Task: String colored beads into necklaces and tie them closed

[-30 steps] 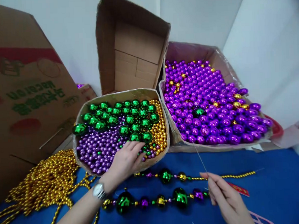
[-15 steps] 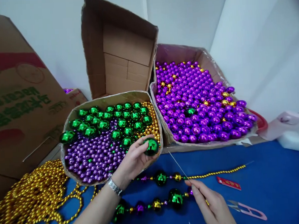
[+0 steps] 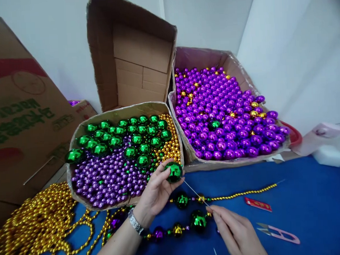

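Observation:
A large shiny green bead (image 3: pixel 173 172) is pinched in the fingers of my left hand (image 3: pixel 158 188), just over the front rim of the bead box. My right hand (image 3: pixel 233 230) grips a long thin needle (image 3: pixel 193 190) by its lower end. The needle's tip meets the right side of the green bead; whether it has entered the hole I cannot tell. Below my hands lies a strung bead garland (image 3: pixel 177 230) of green, gold and purple beads, partly hidden by my left wrist and right fingers. A second strung row (image 3: pixel 182 200) runs behind it into small gold beads.
A carton (image 3: pixel 73 184) holds green, small purple and gold beads; another (image 3: pixel 230 162) is full of purple beads. Gold bead strands (image 3: pixel 36 223) pile at left. Pink thread snips (image 3: pixel 278 233) and a red packet (image 3: pixel 258 204) lie on the blue cloth (image 3: pixel 311 196).
The green bead and the needle have come together: my left hand moved slightly down and right, and the needle tip swung left to the bead. The view shifted a little.

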Action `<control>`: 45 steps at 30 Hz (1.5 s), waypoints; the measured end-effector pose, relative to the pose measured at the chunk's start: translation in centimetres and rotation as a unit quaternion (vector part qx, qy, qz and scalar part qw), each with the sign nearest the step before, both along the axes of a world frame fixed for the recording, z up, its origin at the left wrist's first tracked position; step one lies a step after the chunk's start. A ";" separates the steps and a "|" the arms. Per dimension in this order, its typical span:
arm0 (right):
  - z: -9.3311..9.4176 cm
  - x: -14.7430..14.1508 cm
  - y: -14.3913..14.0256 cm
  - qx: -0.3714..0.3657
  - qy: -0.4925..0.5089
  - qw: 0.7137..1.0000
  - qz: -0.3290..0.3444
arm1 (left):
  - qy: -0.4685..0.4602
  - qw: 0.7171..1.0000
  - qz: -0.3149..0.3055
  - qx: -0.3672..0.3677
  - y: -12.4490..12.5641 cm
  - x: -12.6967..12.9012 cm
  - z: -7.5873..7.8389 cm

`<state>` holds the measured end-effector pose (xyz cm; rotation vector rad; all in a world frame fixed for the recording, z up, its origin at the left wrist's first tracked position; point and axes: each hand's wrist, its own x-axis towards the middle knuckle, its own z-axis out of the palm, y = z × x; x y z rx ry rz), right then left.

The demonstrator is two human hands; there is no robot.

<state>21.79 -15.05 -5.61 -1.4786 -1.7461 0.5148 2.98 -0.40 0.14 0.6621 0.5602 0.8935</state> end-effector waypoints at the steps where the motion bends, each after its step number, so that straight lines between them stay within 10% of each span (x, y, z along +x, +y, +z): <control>1: 0.0 -0.1 0.0 0.007 -0.005 1.000 0.000 | -0.002 1.000 0.011 0.001 -0.1 0.3 0.0; 27: -1.3 0.0 -0.2 0.064 -0.058 0.996 -0.008 | -0.021 0.988 0.122 -0.090 -1.3 2.1 -0.8; 45: -2.5 0.1 0.7 0.099 -0.088 0.991 -0.022 | 0.082 0.991 0.000 0.104 -4.6 2.6 -3.1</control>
